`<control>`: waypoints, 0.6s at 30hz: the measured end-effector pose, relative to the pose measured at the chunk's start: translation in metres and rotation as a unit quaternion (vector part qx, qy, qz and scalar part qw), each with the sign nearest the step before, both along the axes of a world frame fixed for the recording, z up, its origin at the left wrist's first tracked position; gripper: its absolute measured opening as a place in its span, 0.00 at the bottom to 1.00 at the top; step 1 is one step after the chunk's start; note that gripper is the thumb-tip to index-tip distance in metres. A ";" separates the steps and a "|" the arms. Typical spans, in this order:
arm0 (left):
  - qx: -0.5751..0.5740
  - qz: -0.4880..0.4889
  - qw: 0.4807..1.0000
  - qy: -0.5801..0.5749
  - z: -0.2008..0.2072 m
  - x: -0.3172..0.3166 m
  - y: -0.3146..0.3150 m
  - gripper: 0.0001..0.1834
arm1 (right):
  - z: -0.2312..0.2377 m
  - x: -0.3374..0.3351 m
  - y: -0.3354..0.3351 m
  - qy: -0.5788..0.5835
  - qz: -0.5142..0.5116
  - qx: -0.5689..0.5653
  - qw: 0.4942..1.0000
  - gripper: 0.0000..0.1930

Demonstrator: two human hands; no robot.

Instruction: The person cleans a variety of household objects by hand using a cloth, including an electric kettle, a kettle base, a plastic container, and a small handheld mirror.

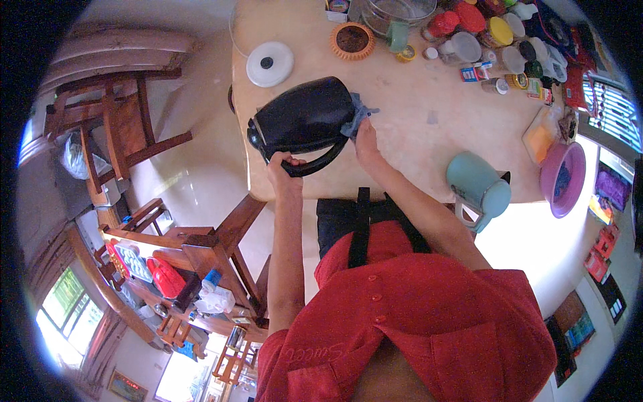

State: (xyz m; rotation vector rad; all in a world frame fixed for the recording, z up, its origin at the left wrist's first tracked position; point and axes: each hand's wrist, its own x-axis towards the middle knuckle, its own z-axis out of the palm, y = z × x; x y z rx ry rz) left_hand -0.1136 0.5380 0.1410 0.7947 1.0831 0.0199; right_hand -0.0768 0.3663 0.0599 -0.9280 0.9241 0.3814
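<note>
A black jug [305, 114] with a long curved handle is held on its side above the near-left part of the table. My left hand [284, 165] is closed round the handle close to the jug's left end. At the opposite end, my right hand [366, 142] presses a crumpled blue-grey cloth [362, 115] against the jug. Part of the cloth and the right fingertips are hidden. Beyond the jug, a round white lid [270, 64] with a black knob lies on the table. A teal jug [477, 187] rests on its side at the near right edge.
The pale table [429, 151] carries jars and bottles [499, 53] at the far right, an orange fluted bowl [351, 41], a green mug [398, 37] and a clear bowl [398, 13]. A purple basin [562, 177] sits at the right edge. Wooden chairs [127, 124] stand left.
</note>
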 end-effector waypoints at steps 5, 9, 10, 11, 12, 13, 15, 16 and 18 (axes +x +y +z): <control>-0.022 0.050 0.998 -0.013 0.014 0.012 -0.022 0.03 | 0.022 -0.008 -0.005 -0.227 0.208 -0.459 0.833 0.12; 0.005 0.047 0.999 -0.027 0.033 0.016 -0.040 0.03 | 0.051 -0.024 -0.005 -0.314 0.192 -0.495 0.787 0.10; 0.050 0.028 0.998 -0.026 0.038 0.020 -0.048 0.04 | 0.062 -0.028 -0.002 -0.362 0.236 -0.492 0.756 0.10; 0.095 0.010 0.995 -0.025 0.041 0.024 -0.053 0.07 | 0.071 -0.029 0.002 -0.409 0.278 -0.486 0.721 0.10; 0.095 -0.030 0.993 -0.065 0.025 0.015 -0.042 0.13 | 0.082 -0.026 0.010 -0.416 0.273 -0.451 0.741 0.08; 0.095 -0.028 0.993 -0.065 0.025 0.019 -0.047 0.13 | 0.089 -0.023 0.009 -0.417 0.274 -0.450 0.741 0.08; 0.220 -0.076 0.973 -0.007 0.024 0.024 -0.061 0.16 | 0.109 -0.014 0.004 -0.422 0.308 -0.268 0.809 0.11; 0.148 -0.096 0.982 -0.070 0.029 0.025 -0.064 0.19 | 0.137 -0.008 -0.002 -0.365 0.293 -0.219 0.856 0.13; 0.062 -0.078 0.984 -0.145 0.033 0.027 -0.073 0.19 | 0.149 -0.001 -0.014 -0.376 0.295 -0.203 0.855 0.13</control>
